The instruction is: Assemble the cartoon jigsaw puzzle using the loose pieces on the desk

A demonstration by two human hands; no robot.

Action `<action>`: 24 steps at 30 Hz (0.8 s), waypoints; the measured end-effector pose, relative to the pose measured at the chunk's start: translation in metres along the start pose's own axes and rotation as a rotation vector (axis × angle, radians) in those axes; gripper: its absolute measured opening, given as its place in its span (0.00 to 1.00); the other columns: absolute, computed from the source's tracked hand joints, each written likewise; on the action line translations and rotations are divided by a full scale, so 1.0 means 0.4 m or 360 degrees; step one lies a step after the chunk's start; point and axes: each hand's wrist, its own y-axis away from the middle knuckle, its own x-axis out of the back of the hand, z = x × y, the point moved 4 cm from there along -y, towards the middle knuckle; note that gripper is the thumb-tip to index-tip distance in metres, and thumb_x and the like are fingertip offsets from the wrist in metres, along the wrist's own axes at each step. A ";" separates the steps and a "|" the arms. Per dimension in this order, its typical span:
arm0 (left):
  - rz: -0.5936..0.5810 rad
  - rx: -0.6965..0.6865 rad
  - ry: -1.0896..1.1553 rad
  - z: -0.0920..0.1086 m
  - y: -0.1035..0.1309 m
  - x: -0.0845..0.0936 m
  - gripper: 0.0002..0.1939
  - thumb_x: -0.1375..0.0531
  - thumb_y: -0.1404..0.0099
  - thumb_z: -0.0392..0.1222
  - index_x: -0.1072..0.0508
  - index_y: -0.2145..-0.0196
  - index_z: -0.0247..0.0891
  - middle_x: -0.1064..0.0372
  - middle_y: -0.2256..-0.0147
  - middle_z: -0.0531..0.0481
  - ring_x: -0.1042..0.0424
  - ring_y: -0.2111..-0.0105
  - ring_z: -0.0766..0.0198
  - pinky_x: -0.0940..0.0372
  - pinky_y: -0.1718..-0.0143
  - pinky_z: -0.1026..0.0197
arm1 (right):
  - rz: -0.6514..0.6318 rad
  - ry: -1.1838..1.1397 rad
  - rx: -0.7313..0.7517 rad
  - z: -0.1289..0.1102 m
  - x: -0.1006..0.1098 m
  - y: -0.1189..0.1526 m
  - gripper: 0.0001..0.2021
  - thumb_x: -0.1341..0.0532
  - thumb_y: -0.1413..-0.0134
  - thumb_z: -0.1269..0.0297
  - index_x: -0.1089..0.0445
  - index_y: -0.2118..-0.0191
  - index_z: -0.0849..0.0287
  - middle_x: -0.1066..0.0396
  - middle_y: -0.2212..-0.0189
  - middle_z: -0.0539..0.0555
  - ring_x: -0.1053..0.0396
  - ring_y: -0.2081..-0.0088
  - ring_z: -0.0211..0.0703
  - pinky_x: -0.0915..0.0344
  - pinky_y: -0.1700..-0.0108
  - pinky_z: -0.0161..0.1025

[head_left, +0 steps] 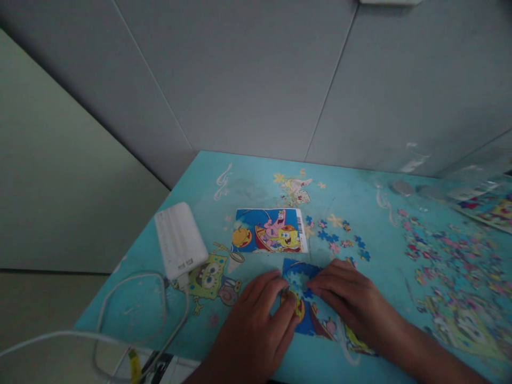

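A partly assembled jigsaw puzzle (306, 320) lies on the table, with a gap in its upper middle where the tabletop shows through. My left hand (260, 320) presses curled fingers and thumb onto its left side, over the yellow burger-shaped part. From the right, my right hand (356, 298) pinches a small blue puzzle piece (309, 293) at the edge of the gap. That hand and wrist partly cover the puzzle's right side. Just beyond the puzzle lies a picture card (268, 232) showing cartoon figures in a boat on blue.
Loose blue and pink pieces (328, 236) lie right of the card. Many more pieces (460, 256) spread across the right side. A white power bank (180, 240) with a white cable (162, 288) sits at left. Clear plastic packaging (476, 184) stands at far right, near the wall (248, 80).
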 end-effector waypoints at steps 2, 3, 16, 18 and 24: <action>0.0009 -0.0006 0.0004 0.000 0.000 0.000 0.10 0.43 0.27 0.37 0.27 0.50 0.35 0.33 0.49 0.40 0.35 0.42 0.48 0.29 0.44 0.44 | 0.0012 0.0003 -0.0007 -0.002 0.003 0.003 0.07 0.40 0.31 0.68 0.25 0.53 0.54 0.23 0.61 0.52 0.28 0.59 0.44 0.34 0.54 0.43; 0.0014 -0.0009 0.0005 0.000 0.000 0.000 0.10 0.43 0.27 0.37 0.27 0.50 0.35 0.33 0.49 0.40 0.35 0.42 0.48 0.29 0.44 0.44 | 0.0014 0.0004 -0.0015 -0.002 0.005 0.005 0.08 0.41 0.31 0.68 0.25 0.53 0.54 0.23 0.61 0.52 0.28 0.59 0.44 0.34 0.54 0.43; 0.0066 -0.0040 -0.0043 0.003 -0.006 0.007 0.10 0.44 0.26 0.37 0.27 0.50 0.35 0.31 0.50 0.40 0.33 0.43 0.49 0.28 0.45 0.45 | 0.0050 -0.0028 -0.0001 0.003 -0.003 0.001 0.07 0.39 0.32 0.69 0.26 0.52 0.53 0.23 0.62 0.50 0.29 0.61 0.42 0.36 0.55 0.43; 0.0054 -0.0025 -0.0045 0.002 -0.005 0.006 0.10 0.44 0.26 0.38 0.26 0.51 0.35 0.31 0.50 0.41 0.33 0.43 0.49 0.28 0.46 0.44 | 0.0061 -0.0032 -0.0005 0.001 -0.004 -0.004 0.07 0.39 0.32 0.69 0.26 0.53 0.53 0.23 0.62 0.50 0.29 0.61 0.42 0.36 0.56 0.43; 0.0061 -0.0022 -0.0033 0.003 0.001 0.002 0.11 0.43 0.27 0.38 0.26 0.50 0.36 0.31 0.49 0.41 0.33 0.43 0.49 0.28 0.45 0.44 | 0.0070 -0.0034 -0.0018 0.000 -0.009 -0.006 0.10 0.39 0.31 0.69 0.26 0.49 0.53 0.23 0.62 0.50 0.28 0.62 0.42 0.35 0.57 0.44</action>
